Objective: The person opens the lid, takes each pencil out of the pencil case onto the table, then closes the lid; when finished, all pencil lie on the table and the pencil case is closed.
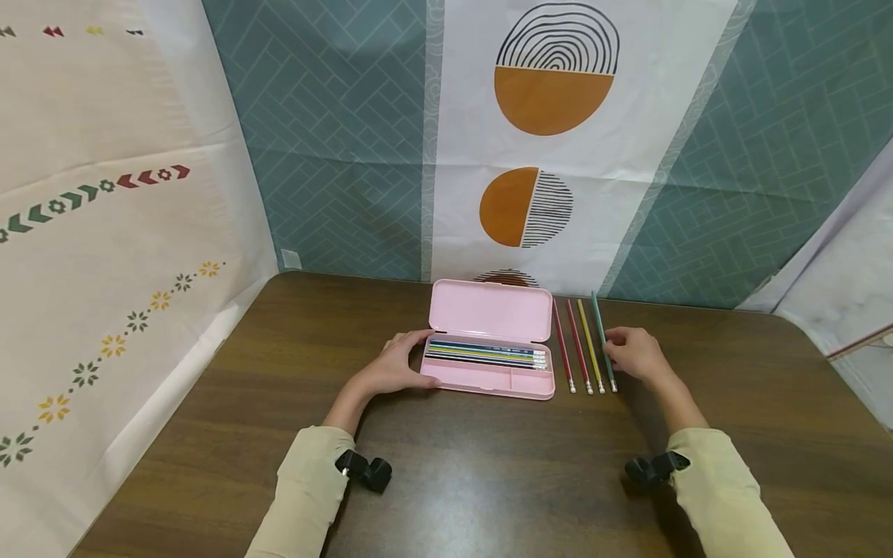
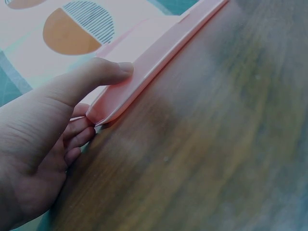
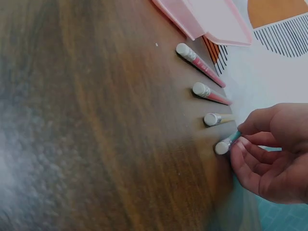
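Observation:
A pink pencil case lies on the table with its lid folded back. Several pencils lie lengthwise in its rear compartment, eraser ends to the right. My left hand grips the case's left end, thumb on the front wall and fingers round the corner. To the right of the case, my right hand pinches a teal pencil between thumb and fingers; its white eraser points toward me. Beside it lie a yellow pencil and two red pencils, roughly parallel.
The brown wooden table has its back edge just behind the case lid. A patterned cloth hangs behind it, and a cream cloth hangs on the left. Dark wrist cameras sit on both sleeves.

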A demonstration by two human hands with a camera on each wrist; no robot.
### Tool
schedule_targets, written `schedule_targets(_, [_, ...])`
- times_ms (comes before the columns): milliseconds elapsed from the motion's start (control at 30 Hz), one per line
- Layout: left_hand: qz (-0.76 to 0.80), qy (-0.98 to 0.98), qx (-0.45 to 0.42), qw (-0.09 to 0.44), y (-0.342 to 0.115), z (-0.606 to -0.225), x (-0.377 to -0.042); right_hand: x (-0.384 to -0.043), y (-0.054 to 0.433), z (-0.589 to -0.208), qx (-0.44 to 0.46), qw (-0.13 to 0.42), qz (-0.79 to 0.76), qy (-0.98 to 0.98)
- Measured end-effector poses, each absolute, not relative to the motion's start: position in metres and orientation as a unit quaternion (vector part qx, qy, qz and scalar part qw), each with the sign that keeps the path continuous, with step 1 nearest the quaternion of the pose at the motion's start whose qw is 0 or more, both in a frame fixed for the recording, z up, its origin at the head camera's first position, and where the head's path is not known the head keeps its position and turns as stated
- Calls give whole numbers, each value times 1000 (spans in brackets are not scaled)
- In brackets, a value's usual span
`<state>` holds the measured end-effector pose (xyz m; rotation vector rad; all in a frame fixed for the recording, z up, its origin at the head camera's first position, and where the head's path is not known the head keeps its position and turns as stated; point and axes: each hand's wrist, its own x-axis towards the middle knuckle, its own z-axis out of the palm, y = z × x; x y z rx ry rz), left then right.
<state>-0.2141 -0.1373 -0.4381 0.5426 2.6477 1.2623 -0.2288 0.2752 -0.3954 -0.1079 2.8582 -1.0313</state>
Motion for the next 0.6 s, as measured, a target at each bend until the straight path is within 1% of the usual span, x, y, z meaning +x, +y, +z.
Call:
schedule_targets(133, [424,884,180,80,-137,-438,-214,-228,274,-398,-35,53,-336,940])
schedule_targets(367, [425,883,182,77,-136,-437,-214,-228,271,-400,-45,38,-309,949])
schedule_targets(533, [428,882,181,78,-136,-438,-214,-228,271,-398,-47,38,-308,949])
schedule_targets(600, [428,882,181,78,-137,-438,-214,-228,270,-397,-49,28,-306,950])
